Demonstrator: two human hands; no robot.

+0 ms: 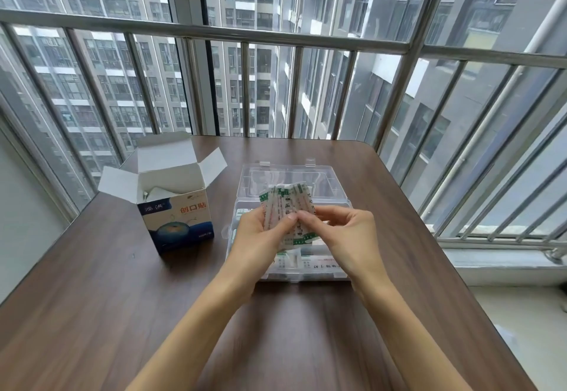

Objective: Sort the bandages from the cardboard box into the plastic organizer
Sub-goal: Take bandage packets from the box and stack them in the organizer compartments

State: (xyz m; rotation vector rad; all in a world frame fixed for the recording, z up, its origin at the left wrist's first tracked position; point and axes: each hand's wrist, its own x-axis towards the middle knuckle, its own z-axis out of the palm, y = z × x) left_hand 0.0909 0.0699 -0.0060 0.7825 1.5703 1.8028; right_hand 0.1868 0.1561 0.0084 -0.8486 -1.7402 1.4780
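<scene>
Your hands (pixel 260 231) (pixel 343 231) and the fanned bandages (pixel 285 206) hang over the organizer (pixel 294 176), blocking its near compartments; its far part shows clear. The box (pixel 176 216) stands just left, flaps raised, crowding that side. Bare table (pixel 92 283) lies open left, right and in front of you. The railing (pixel 276 35) closes off the far edge.

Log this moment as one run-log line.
stage: sorting | left hand: holds bandages | right hand: pinches same bandages | location: over open organizer | cardboard box: open, left of organizer
</scene>
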